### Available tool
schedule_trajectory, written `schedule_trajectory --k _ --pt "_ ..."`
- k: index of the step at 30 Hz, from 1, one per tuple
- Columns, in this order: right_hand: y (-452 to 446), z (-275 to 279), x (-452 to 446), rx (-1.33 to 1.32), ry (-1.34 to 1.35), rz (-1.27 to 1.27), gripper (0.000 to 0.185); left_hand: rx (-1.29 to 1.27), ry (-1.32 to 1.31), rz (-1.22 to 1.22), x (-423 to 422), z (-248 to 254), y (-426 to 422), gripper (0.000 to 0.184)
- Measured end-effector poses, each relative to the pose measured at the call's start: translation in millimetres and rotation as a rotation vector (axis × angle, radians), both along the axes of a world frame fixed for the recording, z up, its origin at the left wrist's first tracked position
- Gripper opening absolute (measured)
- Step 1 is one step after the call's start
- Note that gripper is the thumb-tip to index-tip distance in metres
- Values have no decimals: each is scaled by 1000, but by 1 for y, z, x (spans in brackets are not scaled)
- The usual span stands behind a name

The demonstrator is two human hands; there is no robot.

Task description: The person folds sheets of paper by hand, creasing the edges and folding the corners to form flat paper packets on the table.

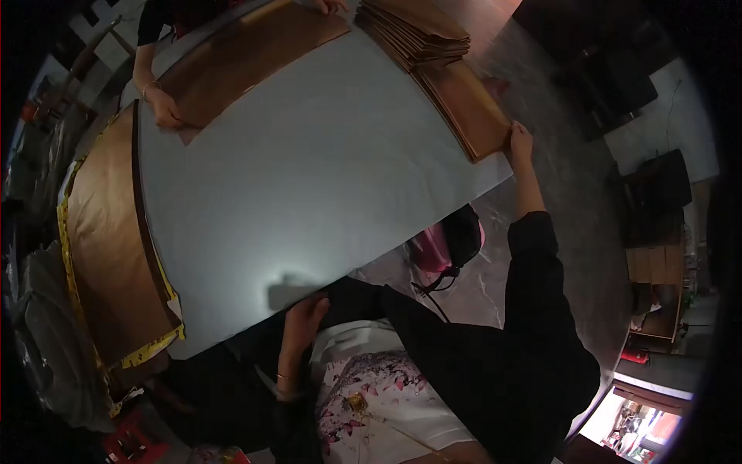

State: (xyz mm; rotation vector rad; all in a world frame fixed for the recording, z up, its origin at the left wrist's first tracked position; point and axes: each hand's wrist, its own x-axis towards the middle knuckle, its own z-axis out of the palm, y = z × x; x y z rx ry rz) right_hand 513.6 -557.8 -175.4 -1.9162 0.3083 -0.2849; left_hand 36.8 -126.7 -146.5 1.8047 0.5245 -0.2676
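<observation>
My right hand is closed on the near corner of a stack of folded brown paper, which lies at the right edge of the pale table. My right arm stretches far out to that side. At the table's near edge, in front of my body, my left hand has its fingers loosely curled, with nothing visible in them. A second, fanned stack of brown paper sits beyond the first, partly overlapping it.
Across the table, a person's hand touches a long brown sheet. A brown panel of paper with yellow tape lies along the left side. Under the right edge is a pink and black bag. A red stool stands lower left.
</observation>
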Motion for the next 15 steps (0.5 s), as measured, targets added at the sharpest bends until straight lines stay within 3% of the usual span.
schedule_trajectory --k 2,6,8,10,12,13,15 --pt "12 15 -13 -250 -11 -53 35 61 7 -21 0 2 -1 30" --pt "4 15 -13 -201 21 -1 37 2 27 35 -4 -9 -1 28" --pt "4 12 -12 -102 -53 -99 37 23 -33 -3 -3 -6 0 28" --pt "15 30 -35 292 -53 -39 35 28 -21 10 -2 -1 -1 28" --pt "34 49 -47 659 -37 -235 34 33 -5 40 -3 5 -2 28" --pt "44 52 -52 734 -55 -303 34 35 -69 49 -6 8 -3 27" --pt "61 61 -75 512 -246 -363 35 49 -122 129 -6 15 -3 27"
